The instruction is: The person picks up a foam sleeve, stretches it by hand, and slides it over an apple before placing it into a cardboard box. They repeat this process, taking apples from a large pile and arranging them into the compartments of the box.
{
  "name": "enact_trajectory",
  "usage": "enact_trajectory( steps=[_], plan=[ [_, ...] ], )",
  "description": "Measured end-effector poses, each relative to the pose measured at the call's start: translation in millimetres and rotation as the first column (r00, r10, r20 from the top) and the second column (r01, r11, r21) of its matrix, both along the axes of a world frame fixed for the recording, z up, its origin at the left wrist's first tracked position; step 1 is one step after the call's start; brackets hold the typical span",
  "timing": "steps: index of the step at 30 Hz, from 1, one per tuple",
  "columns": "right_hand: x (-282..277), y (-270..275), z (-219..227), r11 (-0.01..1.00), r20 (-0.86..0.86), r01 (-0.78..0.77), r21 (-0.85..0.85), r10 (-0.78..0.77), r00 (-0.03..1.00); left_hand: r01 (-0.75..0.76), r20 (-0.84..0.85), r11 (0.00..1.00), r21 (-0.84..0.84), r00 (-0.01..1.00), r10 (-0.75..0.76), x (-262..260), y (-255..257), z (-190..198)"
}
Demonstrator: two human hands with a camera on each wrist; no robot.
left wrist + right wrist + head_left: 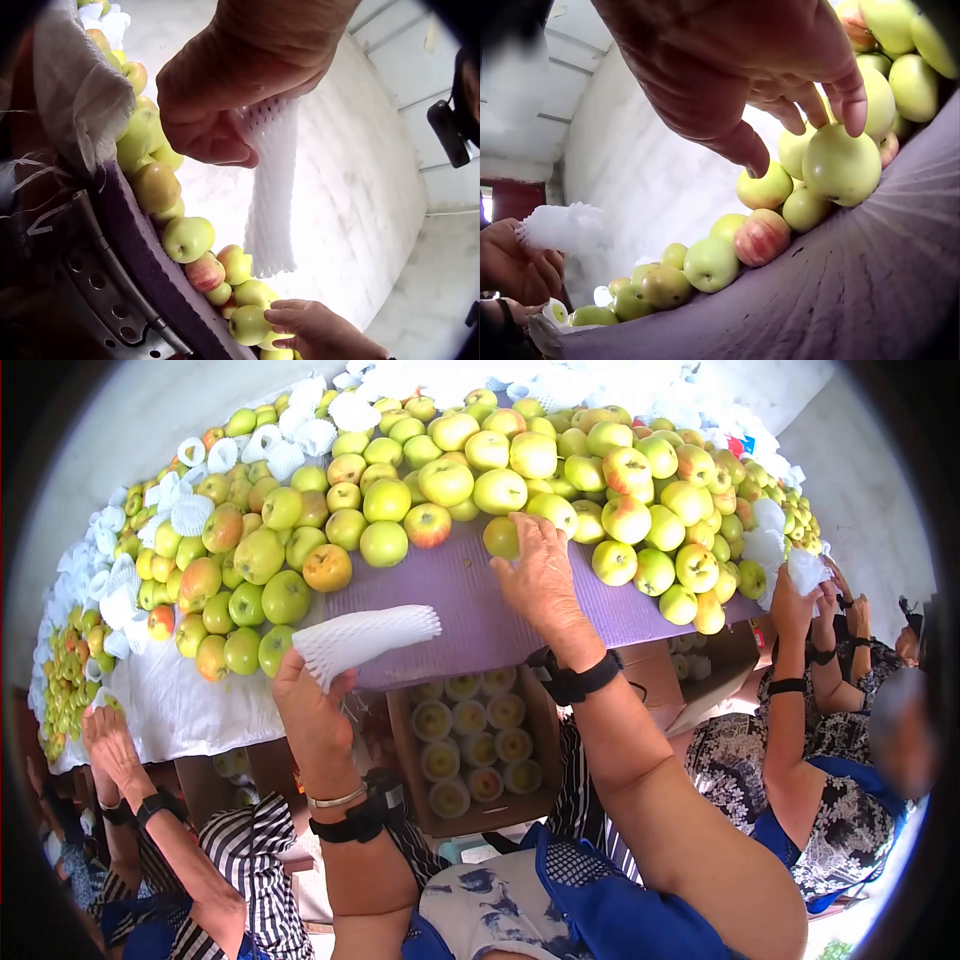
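Observation:
My left hand (318, 715) pinches one end of a white foam net sleeve (368, 640), which sticks out toward the right. The left wrist view shows the same sleeve (271, 195) hanging from the curled fingers. My right hand (545, 585) reaches over the purple padded surface (440, 580), its fingers spread at a yellow-green apple (502, 537) on the front edge of the pile. In the right wrist view the fingertips (853, 112) are at the top of a green apple (842, 165); the thumb stands apart from it.
Heaped apples (445, 480) cover the table, with more foam sleeves (285, 445) behind and at left. Below the table edge, a cardboard box (410, 760) holds several apples in foam. Other people's hands work at the left (112, 745) and right (795, 600).

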State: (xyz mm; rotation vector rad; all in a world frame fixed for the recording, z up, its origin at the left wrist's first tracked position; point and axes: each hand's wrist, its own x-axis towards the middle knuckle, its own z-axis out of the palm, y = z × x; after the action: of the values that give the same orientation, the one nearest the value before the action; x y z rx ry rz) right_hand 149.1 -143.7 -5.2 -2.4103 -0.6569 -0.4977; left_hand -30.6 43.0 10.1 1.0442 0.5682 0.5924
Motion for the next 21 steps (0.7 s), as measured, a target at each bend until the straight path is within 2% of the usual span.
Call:
enact_trajectory(
  steps=[3, 5, 8, 15, 17, 21],
  plan=[
    [-2.1, 0.0, 1.1, 1.000, -0.048, -0.005, -0.029, 0.004, 0.999, 0.024, 0.027, 1.000, 0.008, 0.999, -0.024, 3.9, -4.3, -4.6],
    [-4.2, 0.4, 0.5, 0.999, -0.044, 0.004, -0.032, -0.006, 0.999, 0.007, -0.013, 1.000, 0.005, 1.000, -0.007, 6.5, -8.3, -5.5],
    [-3.2, -1.3, -1.1, 0.999, -0.023, -0.024, 0.023, 0.025, 0.999, -0.005, -0.043, 1.000, -0.011, 0.999, 0.004, 10.1, -13.8, -3.2],
    [0.2, -2.5, -2.1, 0.998, -0.137, -0.041, 0.037, 0.046, 0.990, -0.013, -0.045, 0.999, 0.040, 0.999, 0.015, 10.1, -13.2, -6.4],
    [3.5, -2.2, -7.0, 0.996, -0.110, -0.038, 0.079, 0.047, 0.993, -0.086, -0.031, 0.994, 0.069, 0.996, 0.088, 10.1, -15.0, -3.2],
    [4.9, -7.3, -3.0, 0.992, -0.188, -0.096, 0.082, 0.110, 0.976, -0.177, -0.046, 0.974, 0.142, 0.982, 0.185, 9.1, -15.1, -5.4]
  ],
)
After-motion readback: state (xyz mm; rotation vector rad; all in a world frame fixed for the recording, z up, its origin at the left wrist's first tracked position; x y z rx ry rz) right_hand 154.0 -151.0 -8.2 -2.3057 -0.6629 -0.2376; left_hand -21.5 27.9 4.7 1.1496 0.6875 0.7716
